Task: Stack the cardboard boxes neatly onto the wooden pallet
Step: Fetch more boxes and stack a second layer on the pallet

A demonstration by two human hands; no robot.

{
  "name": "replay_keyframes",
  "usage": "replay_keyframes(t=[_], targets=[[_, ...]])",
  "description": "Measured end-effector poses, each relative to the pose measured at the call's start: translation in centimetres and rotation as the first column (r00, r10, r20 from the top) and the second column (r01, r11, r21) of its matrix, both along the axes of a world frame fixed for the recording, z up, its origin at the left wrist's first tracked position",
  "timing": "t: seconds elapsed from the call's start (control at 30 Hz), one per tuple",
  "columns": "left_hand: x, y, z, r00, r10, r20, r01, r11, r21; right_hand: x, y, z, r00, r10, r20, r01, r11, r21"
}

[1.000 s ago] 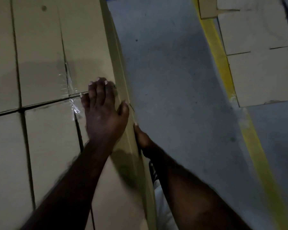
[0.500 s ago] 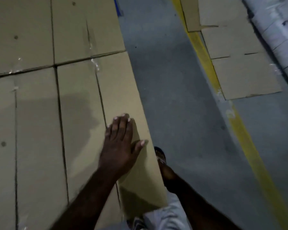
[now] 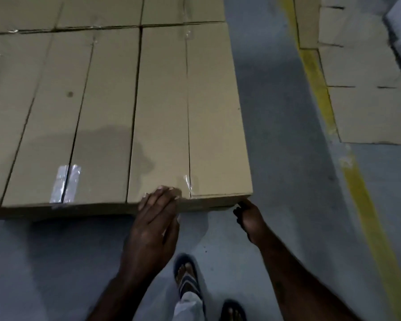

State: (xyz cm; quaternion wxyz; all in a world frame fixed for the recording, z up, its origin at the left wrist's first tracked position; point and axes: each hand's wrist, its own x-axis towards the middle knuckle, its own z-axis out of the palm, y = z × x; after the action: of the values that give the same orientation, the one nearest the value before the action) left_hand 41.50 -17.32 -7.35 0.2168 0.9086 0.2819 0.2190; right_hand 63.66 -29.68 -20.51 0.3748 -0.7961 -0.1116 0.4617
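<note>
Plain brown boxes [image 3: 79, 100] lie side by side in a flat layer across the left and middle, their seams closed with clear tape [image 3: 65, 184]. The near-right box [image 3: 190, 112] forms the layer's right edge. The left hand [image 3: 153, 225] lays straight fingers on its near top edge. The right hand [image 3: 249, 216] curls round its near right corner. To the right, a yellow line [image 3: 320, 89] crosses the grey floor [image 3: 276, 135].

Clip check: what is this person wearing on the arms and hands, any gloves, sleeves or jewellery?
The left hand and right hand are ungloved; the left forearm and right forearm are sleeveless to the frame's edge. No watch, band or ring shows in this dim picture.
</note>
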Motion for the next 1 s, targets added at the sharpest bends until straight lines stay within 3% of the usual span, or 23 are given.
replay_keyframes(t=[0.1,0.2,0.27,0.4,0.47,0.6,0.7,0.83,1.0], targets=[[-1.1,-2.5,-2.4,0.958,0.201,0.205,-0.218,0.974,0.064,-0.6,-0.1,-3.1,0.987,0.074,0.142,-0.088,0.992,0.095],[-2.4,-5.1,-7.2,0.753,0.543,0.372,-0.476,0.839,-0.262,-1.1,-0.1,-5.3,0.978,0.048,0.205,-0.086,0.980,0.178],[-3.3,-5.2,-11.7,0.630,0.720,0.290,-0.557,0.679,-0.478,-1.3,-0.3,-6.7,0.962,0.047,0.270,-0.099,0.978,0.183],[-4.8,-3.1,-19.9,0.610,0.785,0.105,-0.541,0.510,-0.669,-1.5,-0.6,-11.0,0.918,-0.015,0.397,-0.097,0.960,0.261],[-5.2,-2.1,-23.1,0.659,0.744,0.107,-0.491,0.534,-0.689,-1.6,-0.8,-13.0,0.906,-0.043,0.421,-0.100,0.945,0.311],[-4.8,0.0,-27.4,0.765,0.614,0.195,-0.444,0.721,-0.532,-1.6,-1.0,-15.2,0.856,-0.112,0.504,-0.132,0.896,0.423],[-4.0,0.8,-29.2,0.758,0.581,0.297,-0.478,0.804,-0.353,-1.8,-0.6,-15.9,0.847,-0.169,0.503,-0.135,0.849,0.511],[-3.2,0.4,-29.6,0.637,0.633,0.441,-0.442,0.768,-0.463,-2.0,-0.2,-16.4,0.830,-0.193,0.524,-0.170,0.806,0.567],[-2.1,1.3,-30.3,0.462,0.761,0.455,-0.404,0.637,-0.656,-1.7,0.1,-17.1,0.781,-0.179,0.598,-0.247,0.791,0.560]])
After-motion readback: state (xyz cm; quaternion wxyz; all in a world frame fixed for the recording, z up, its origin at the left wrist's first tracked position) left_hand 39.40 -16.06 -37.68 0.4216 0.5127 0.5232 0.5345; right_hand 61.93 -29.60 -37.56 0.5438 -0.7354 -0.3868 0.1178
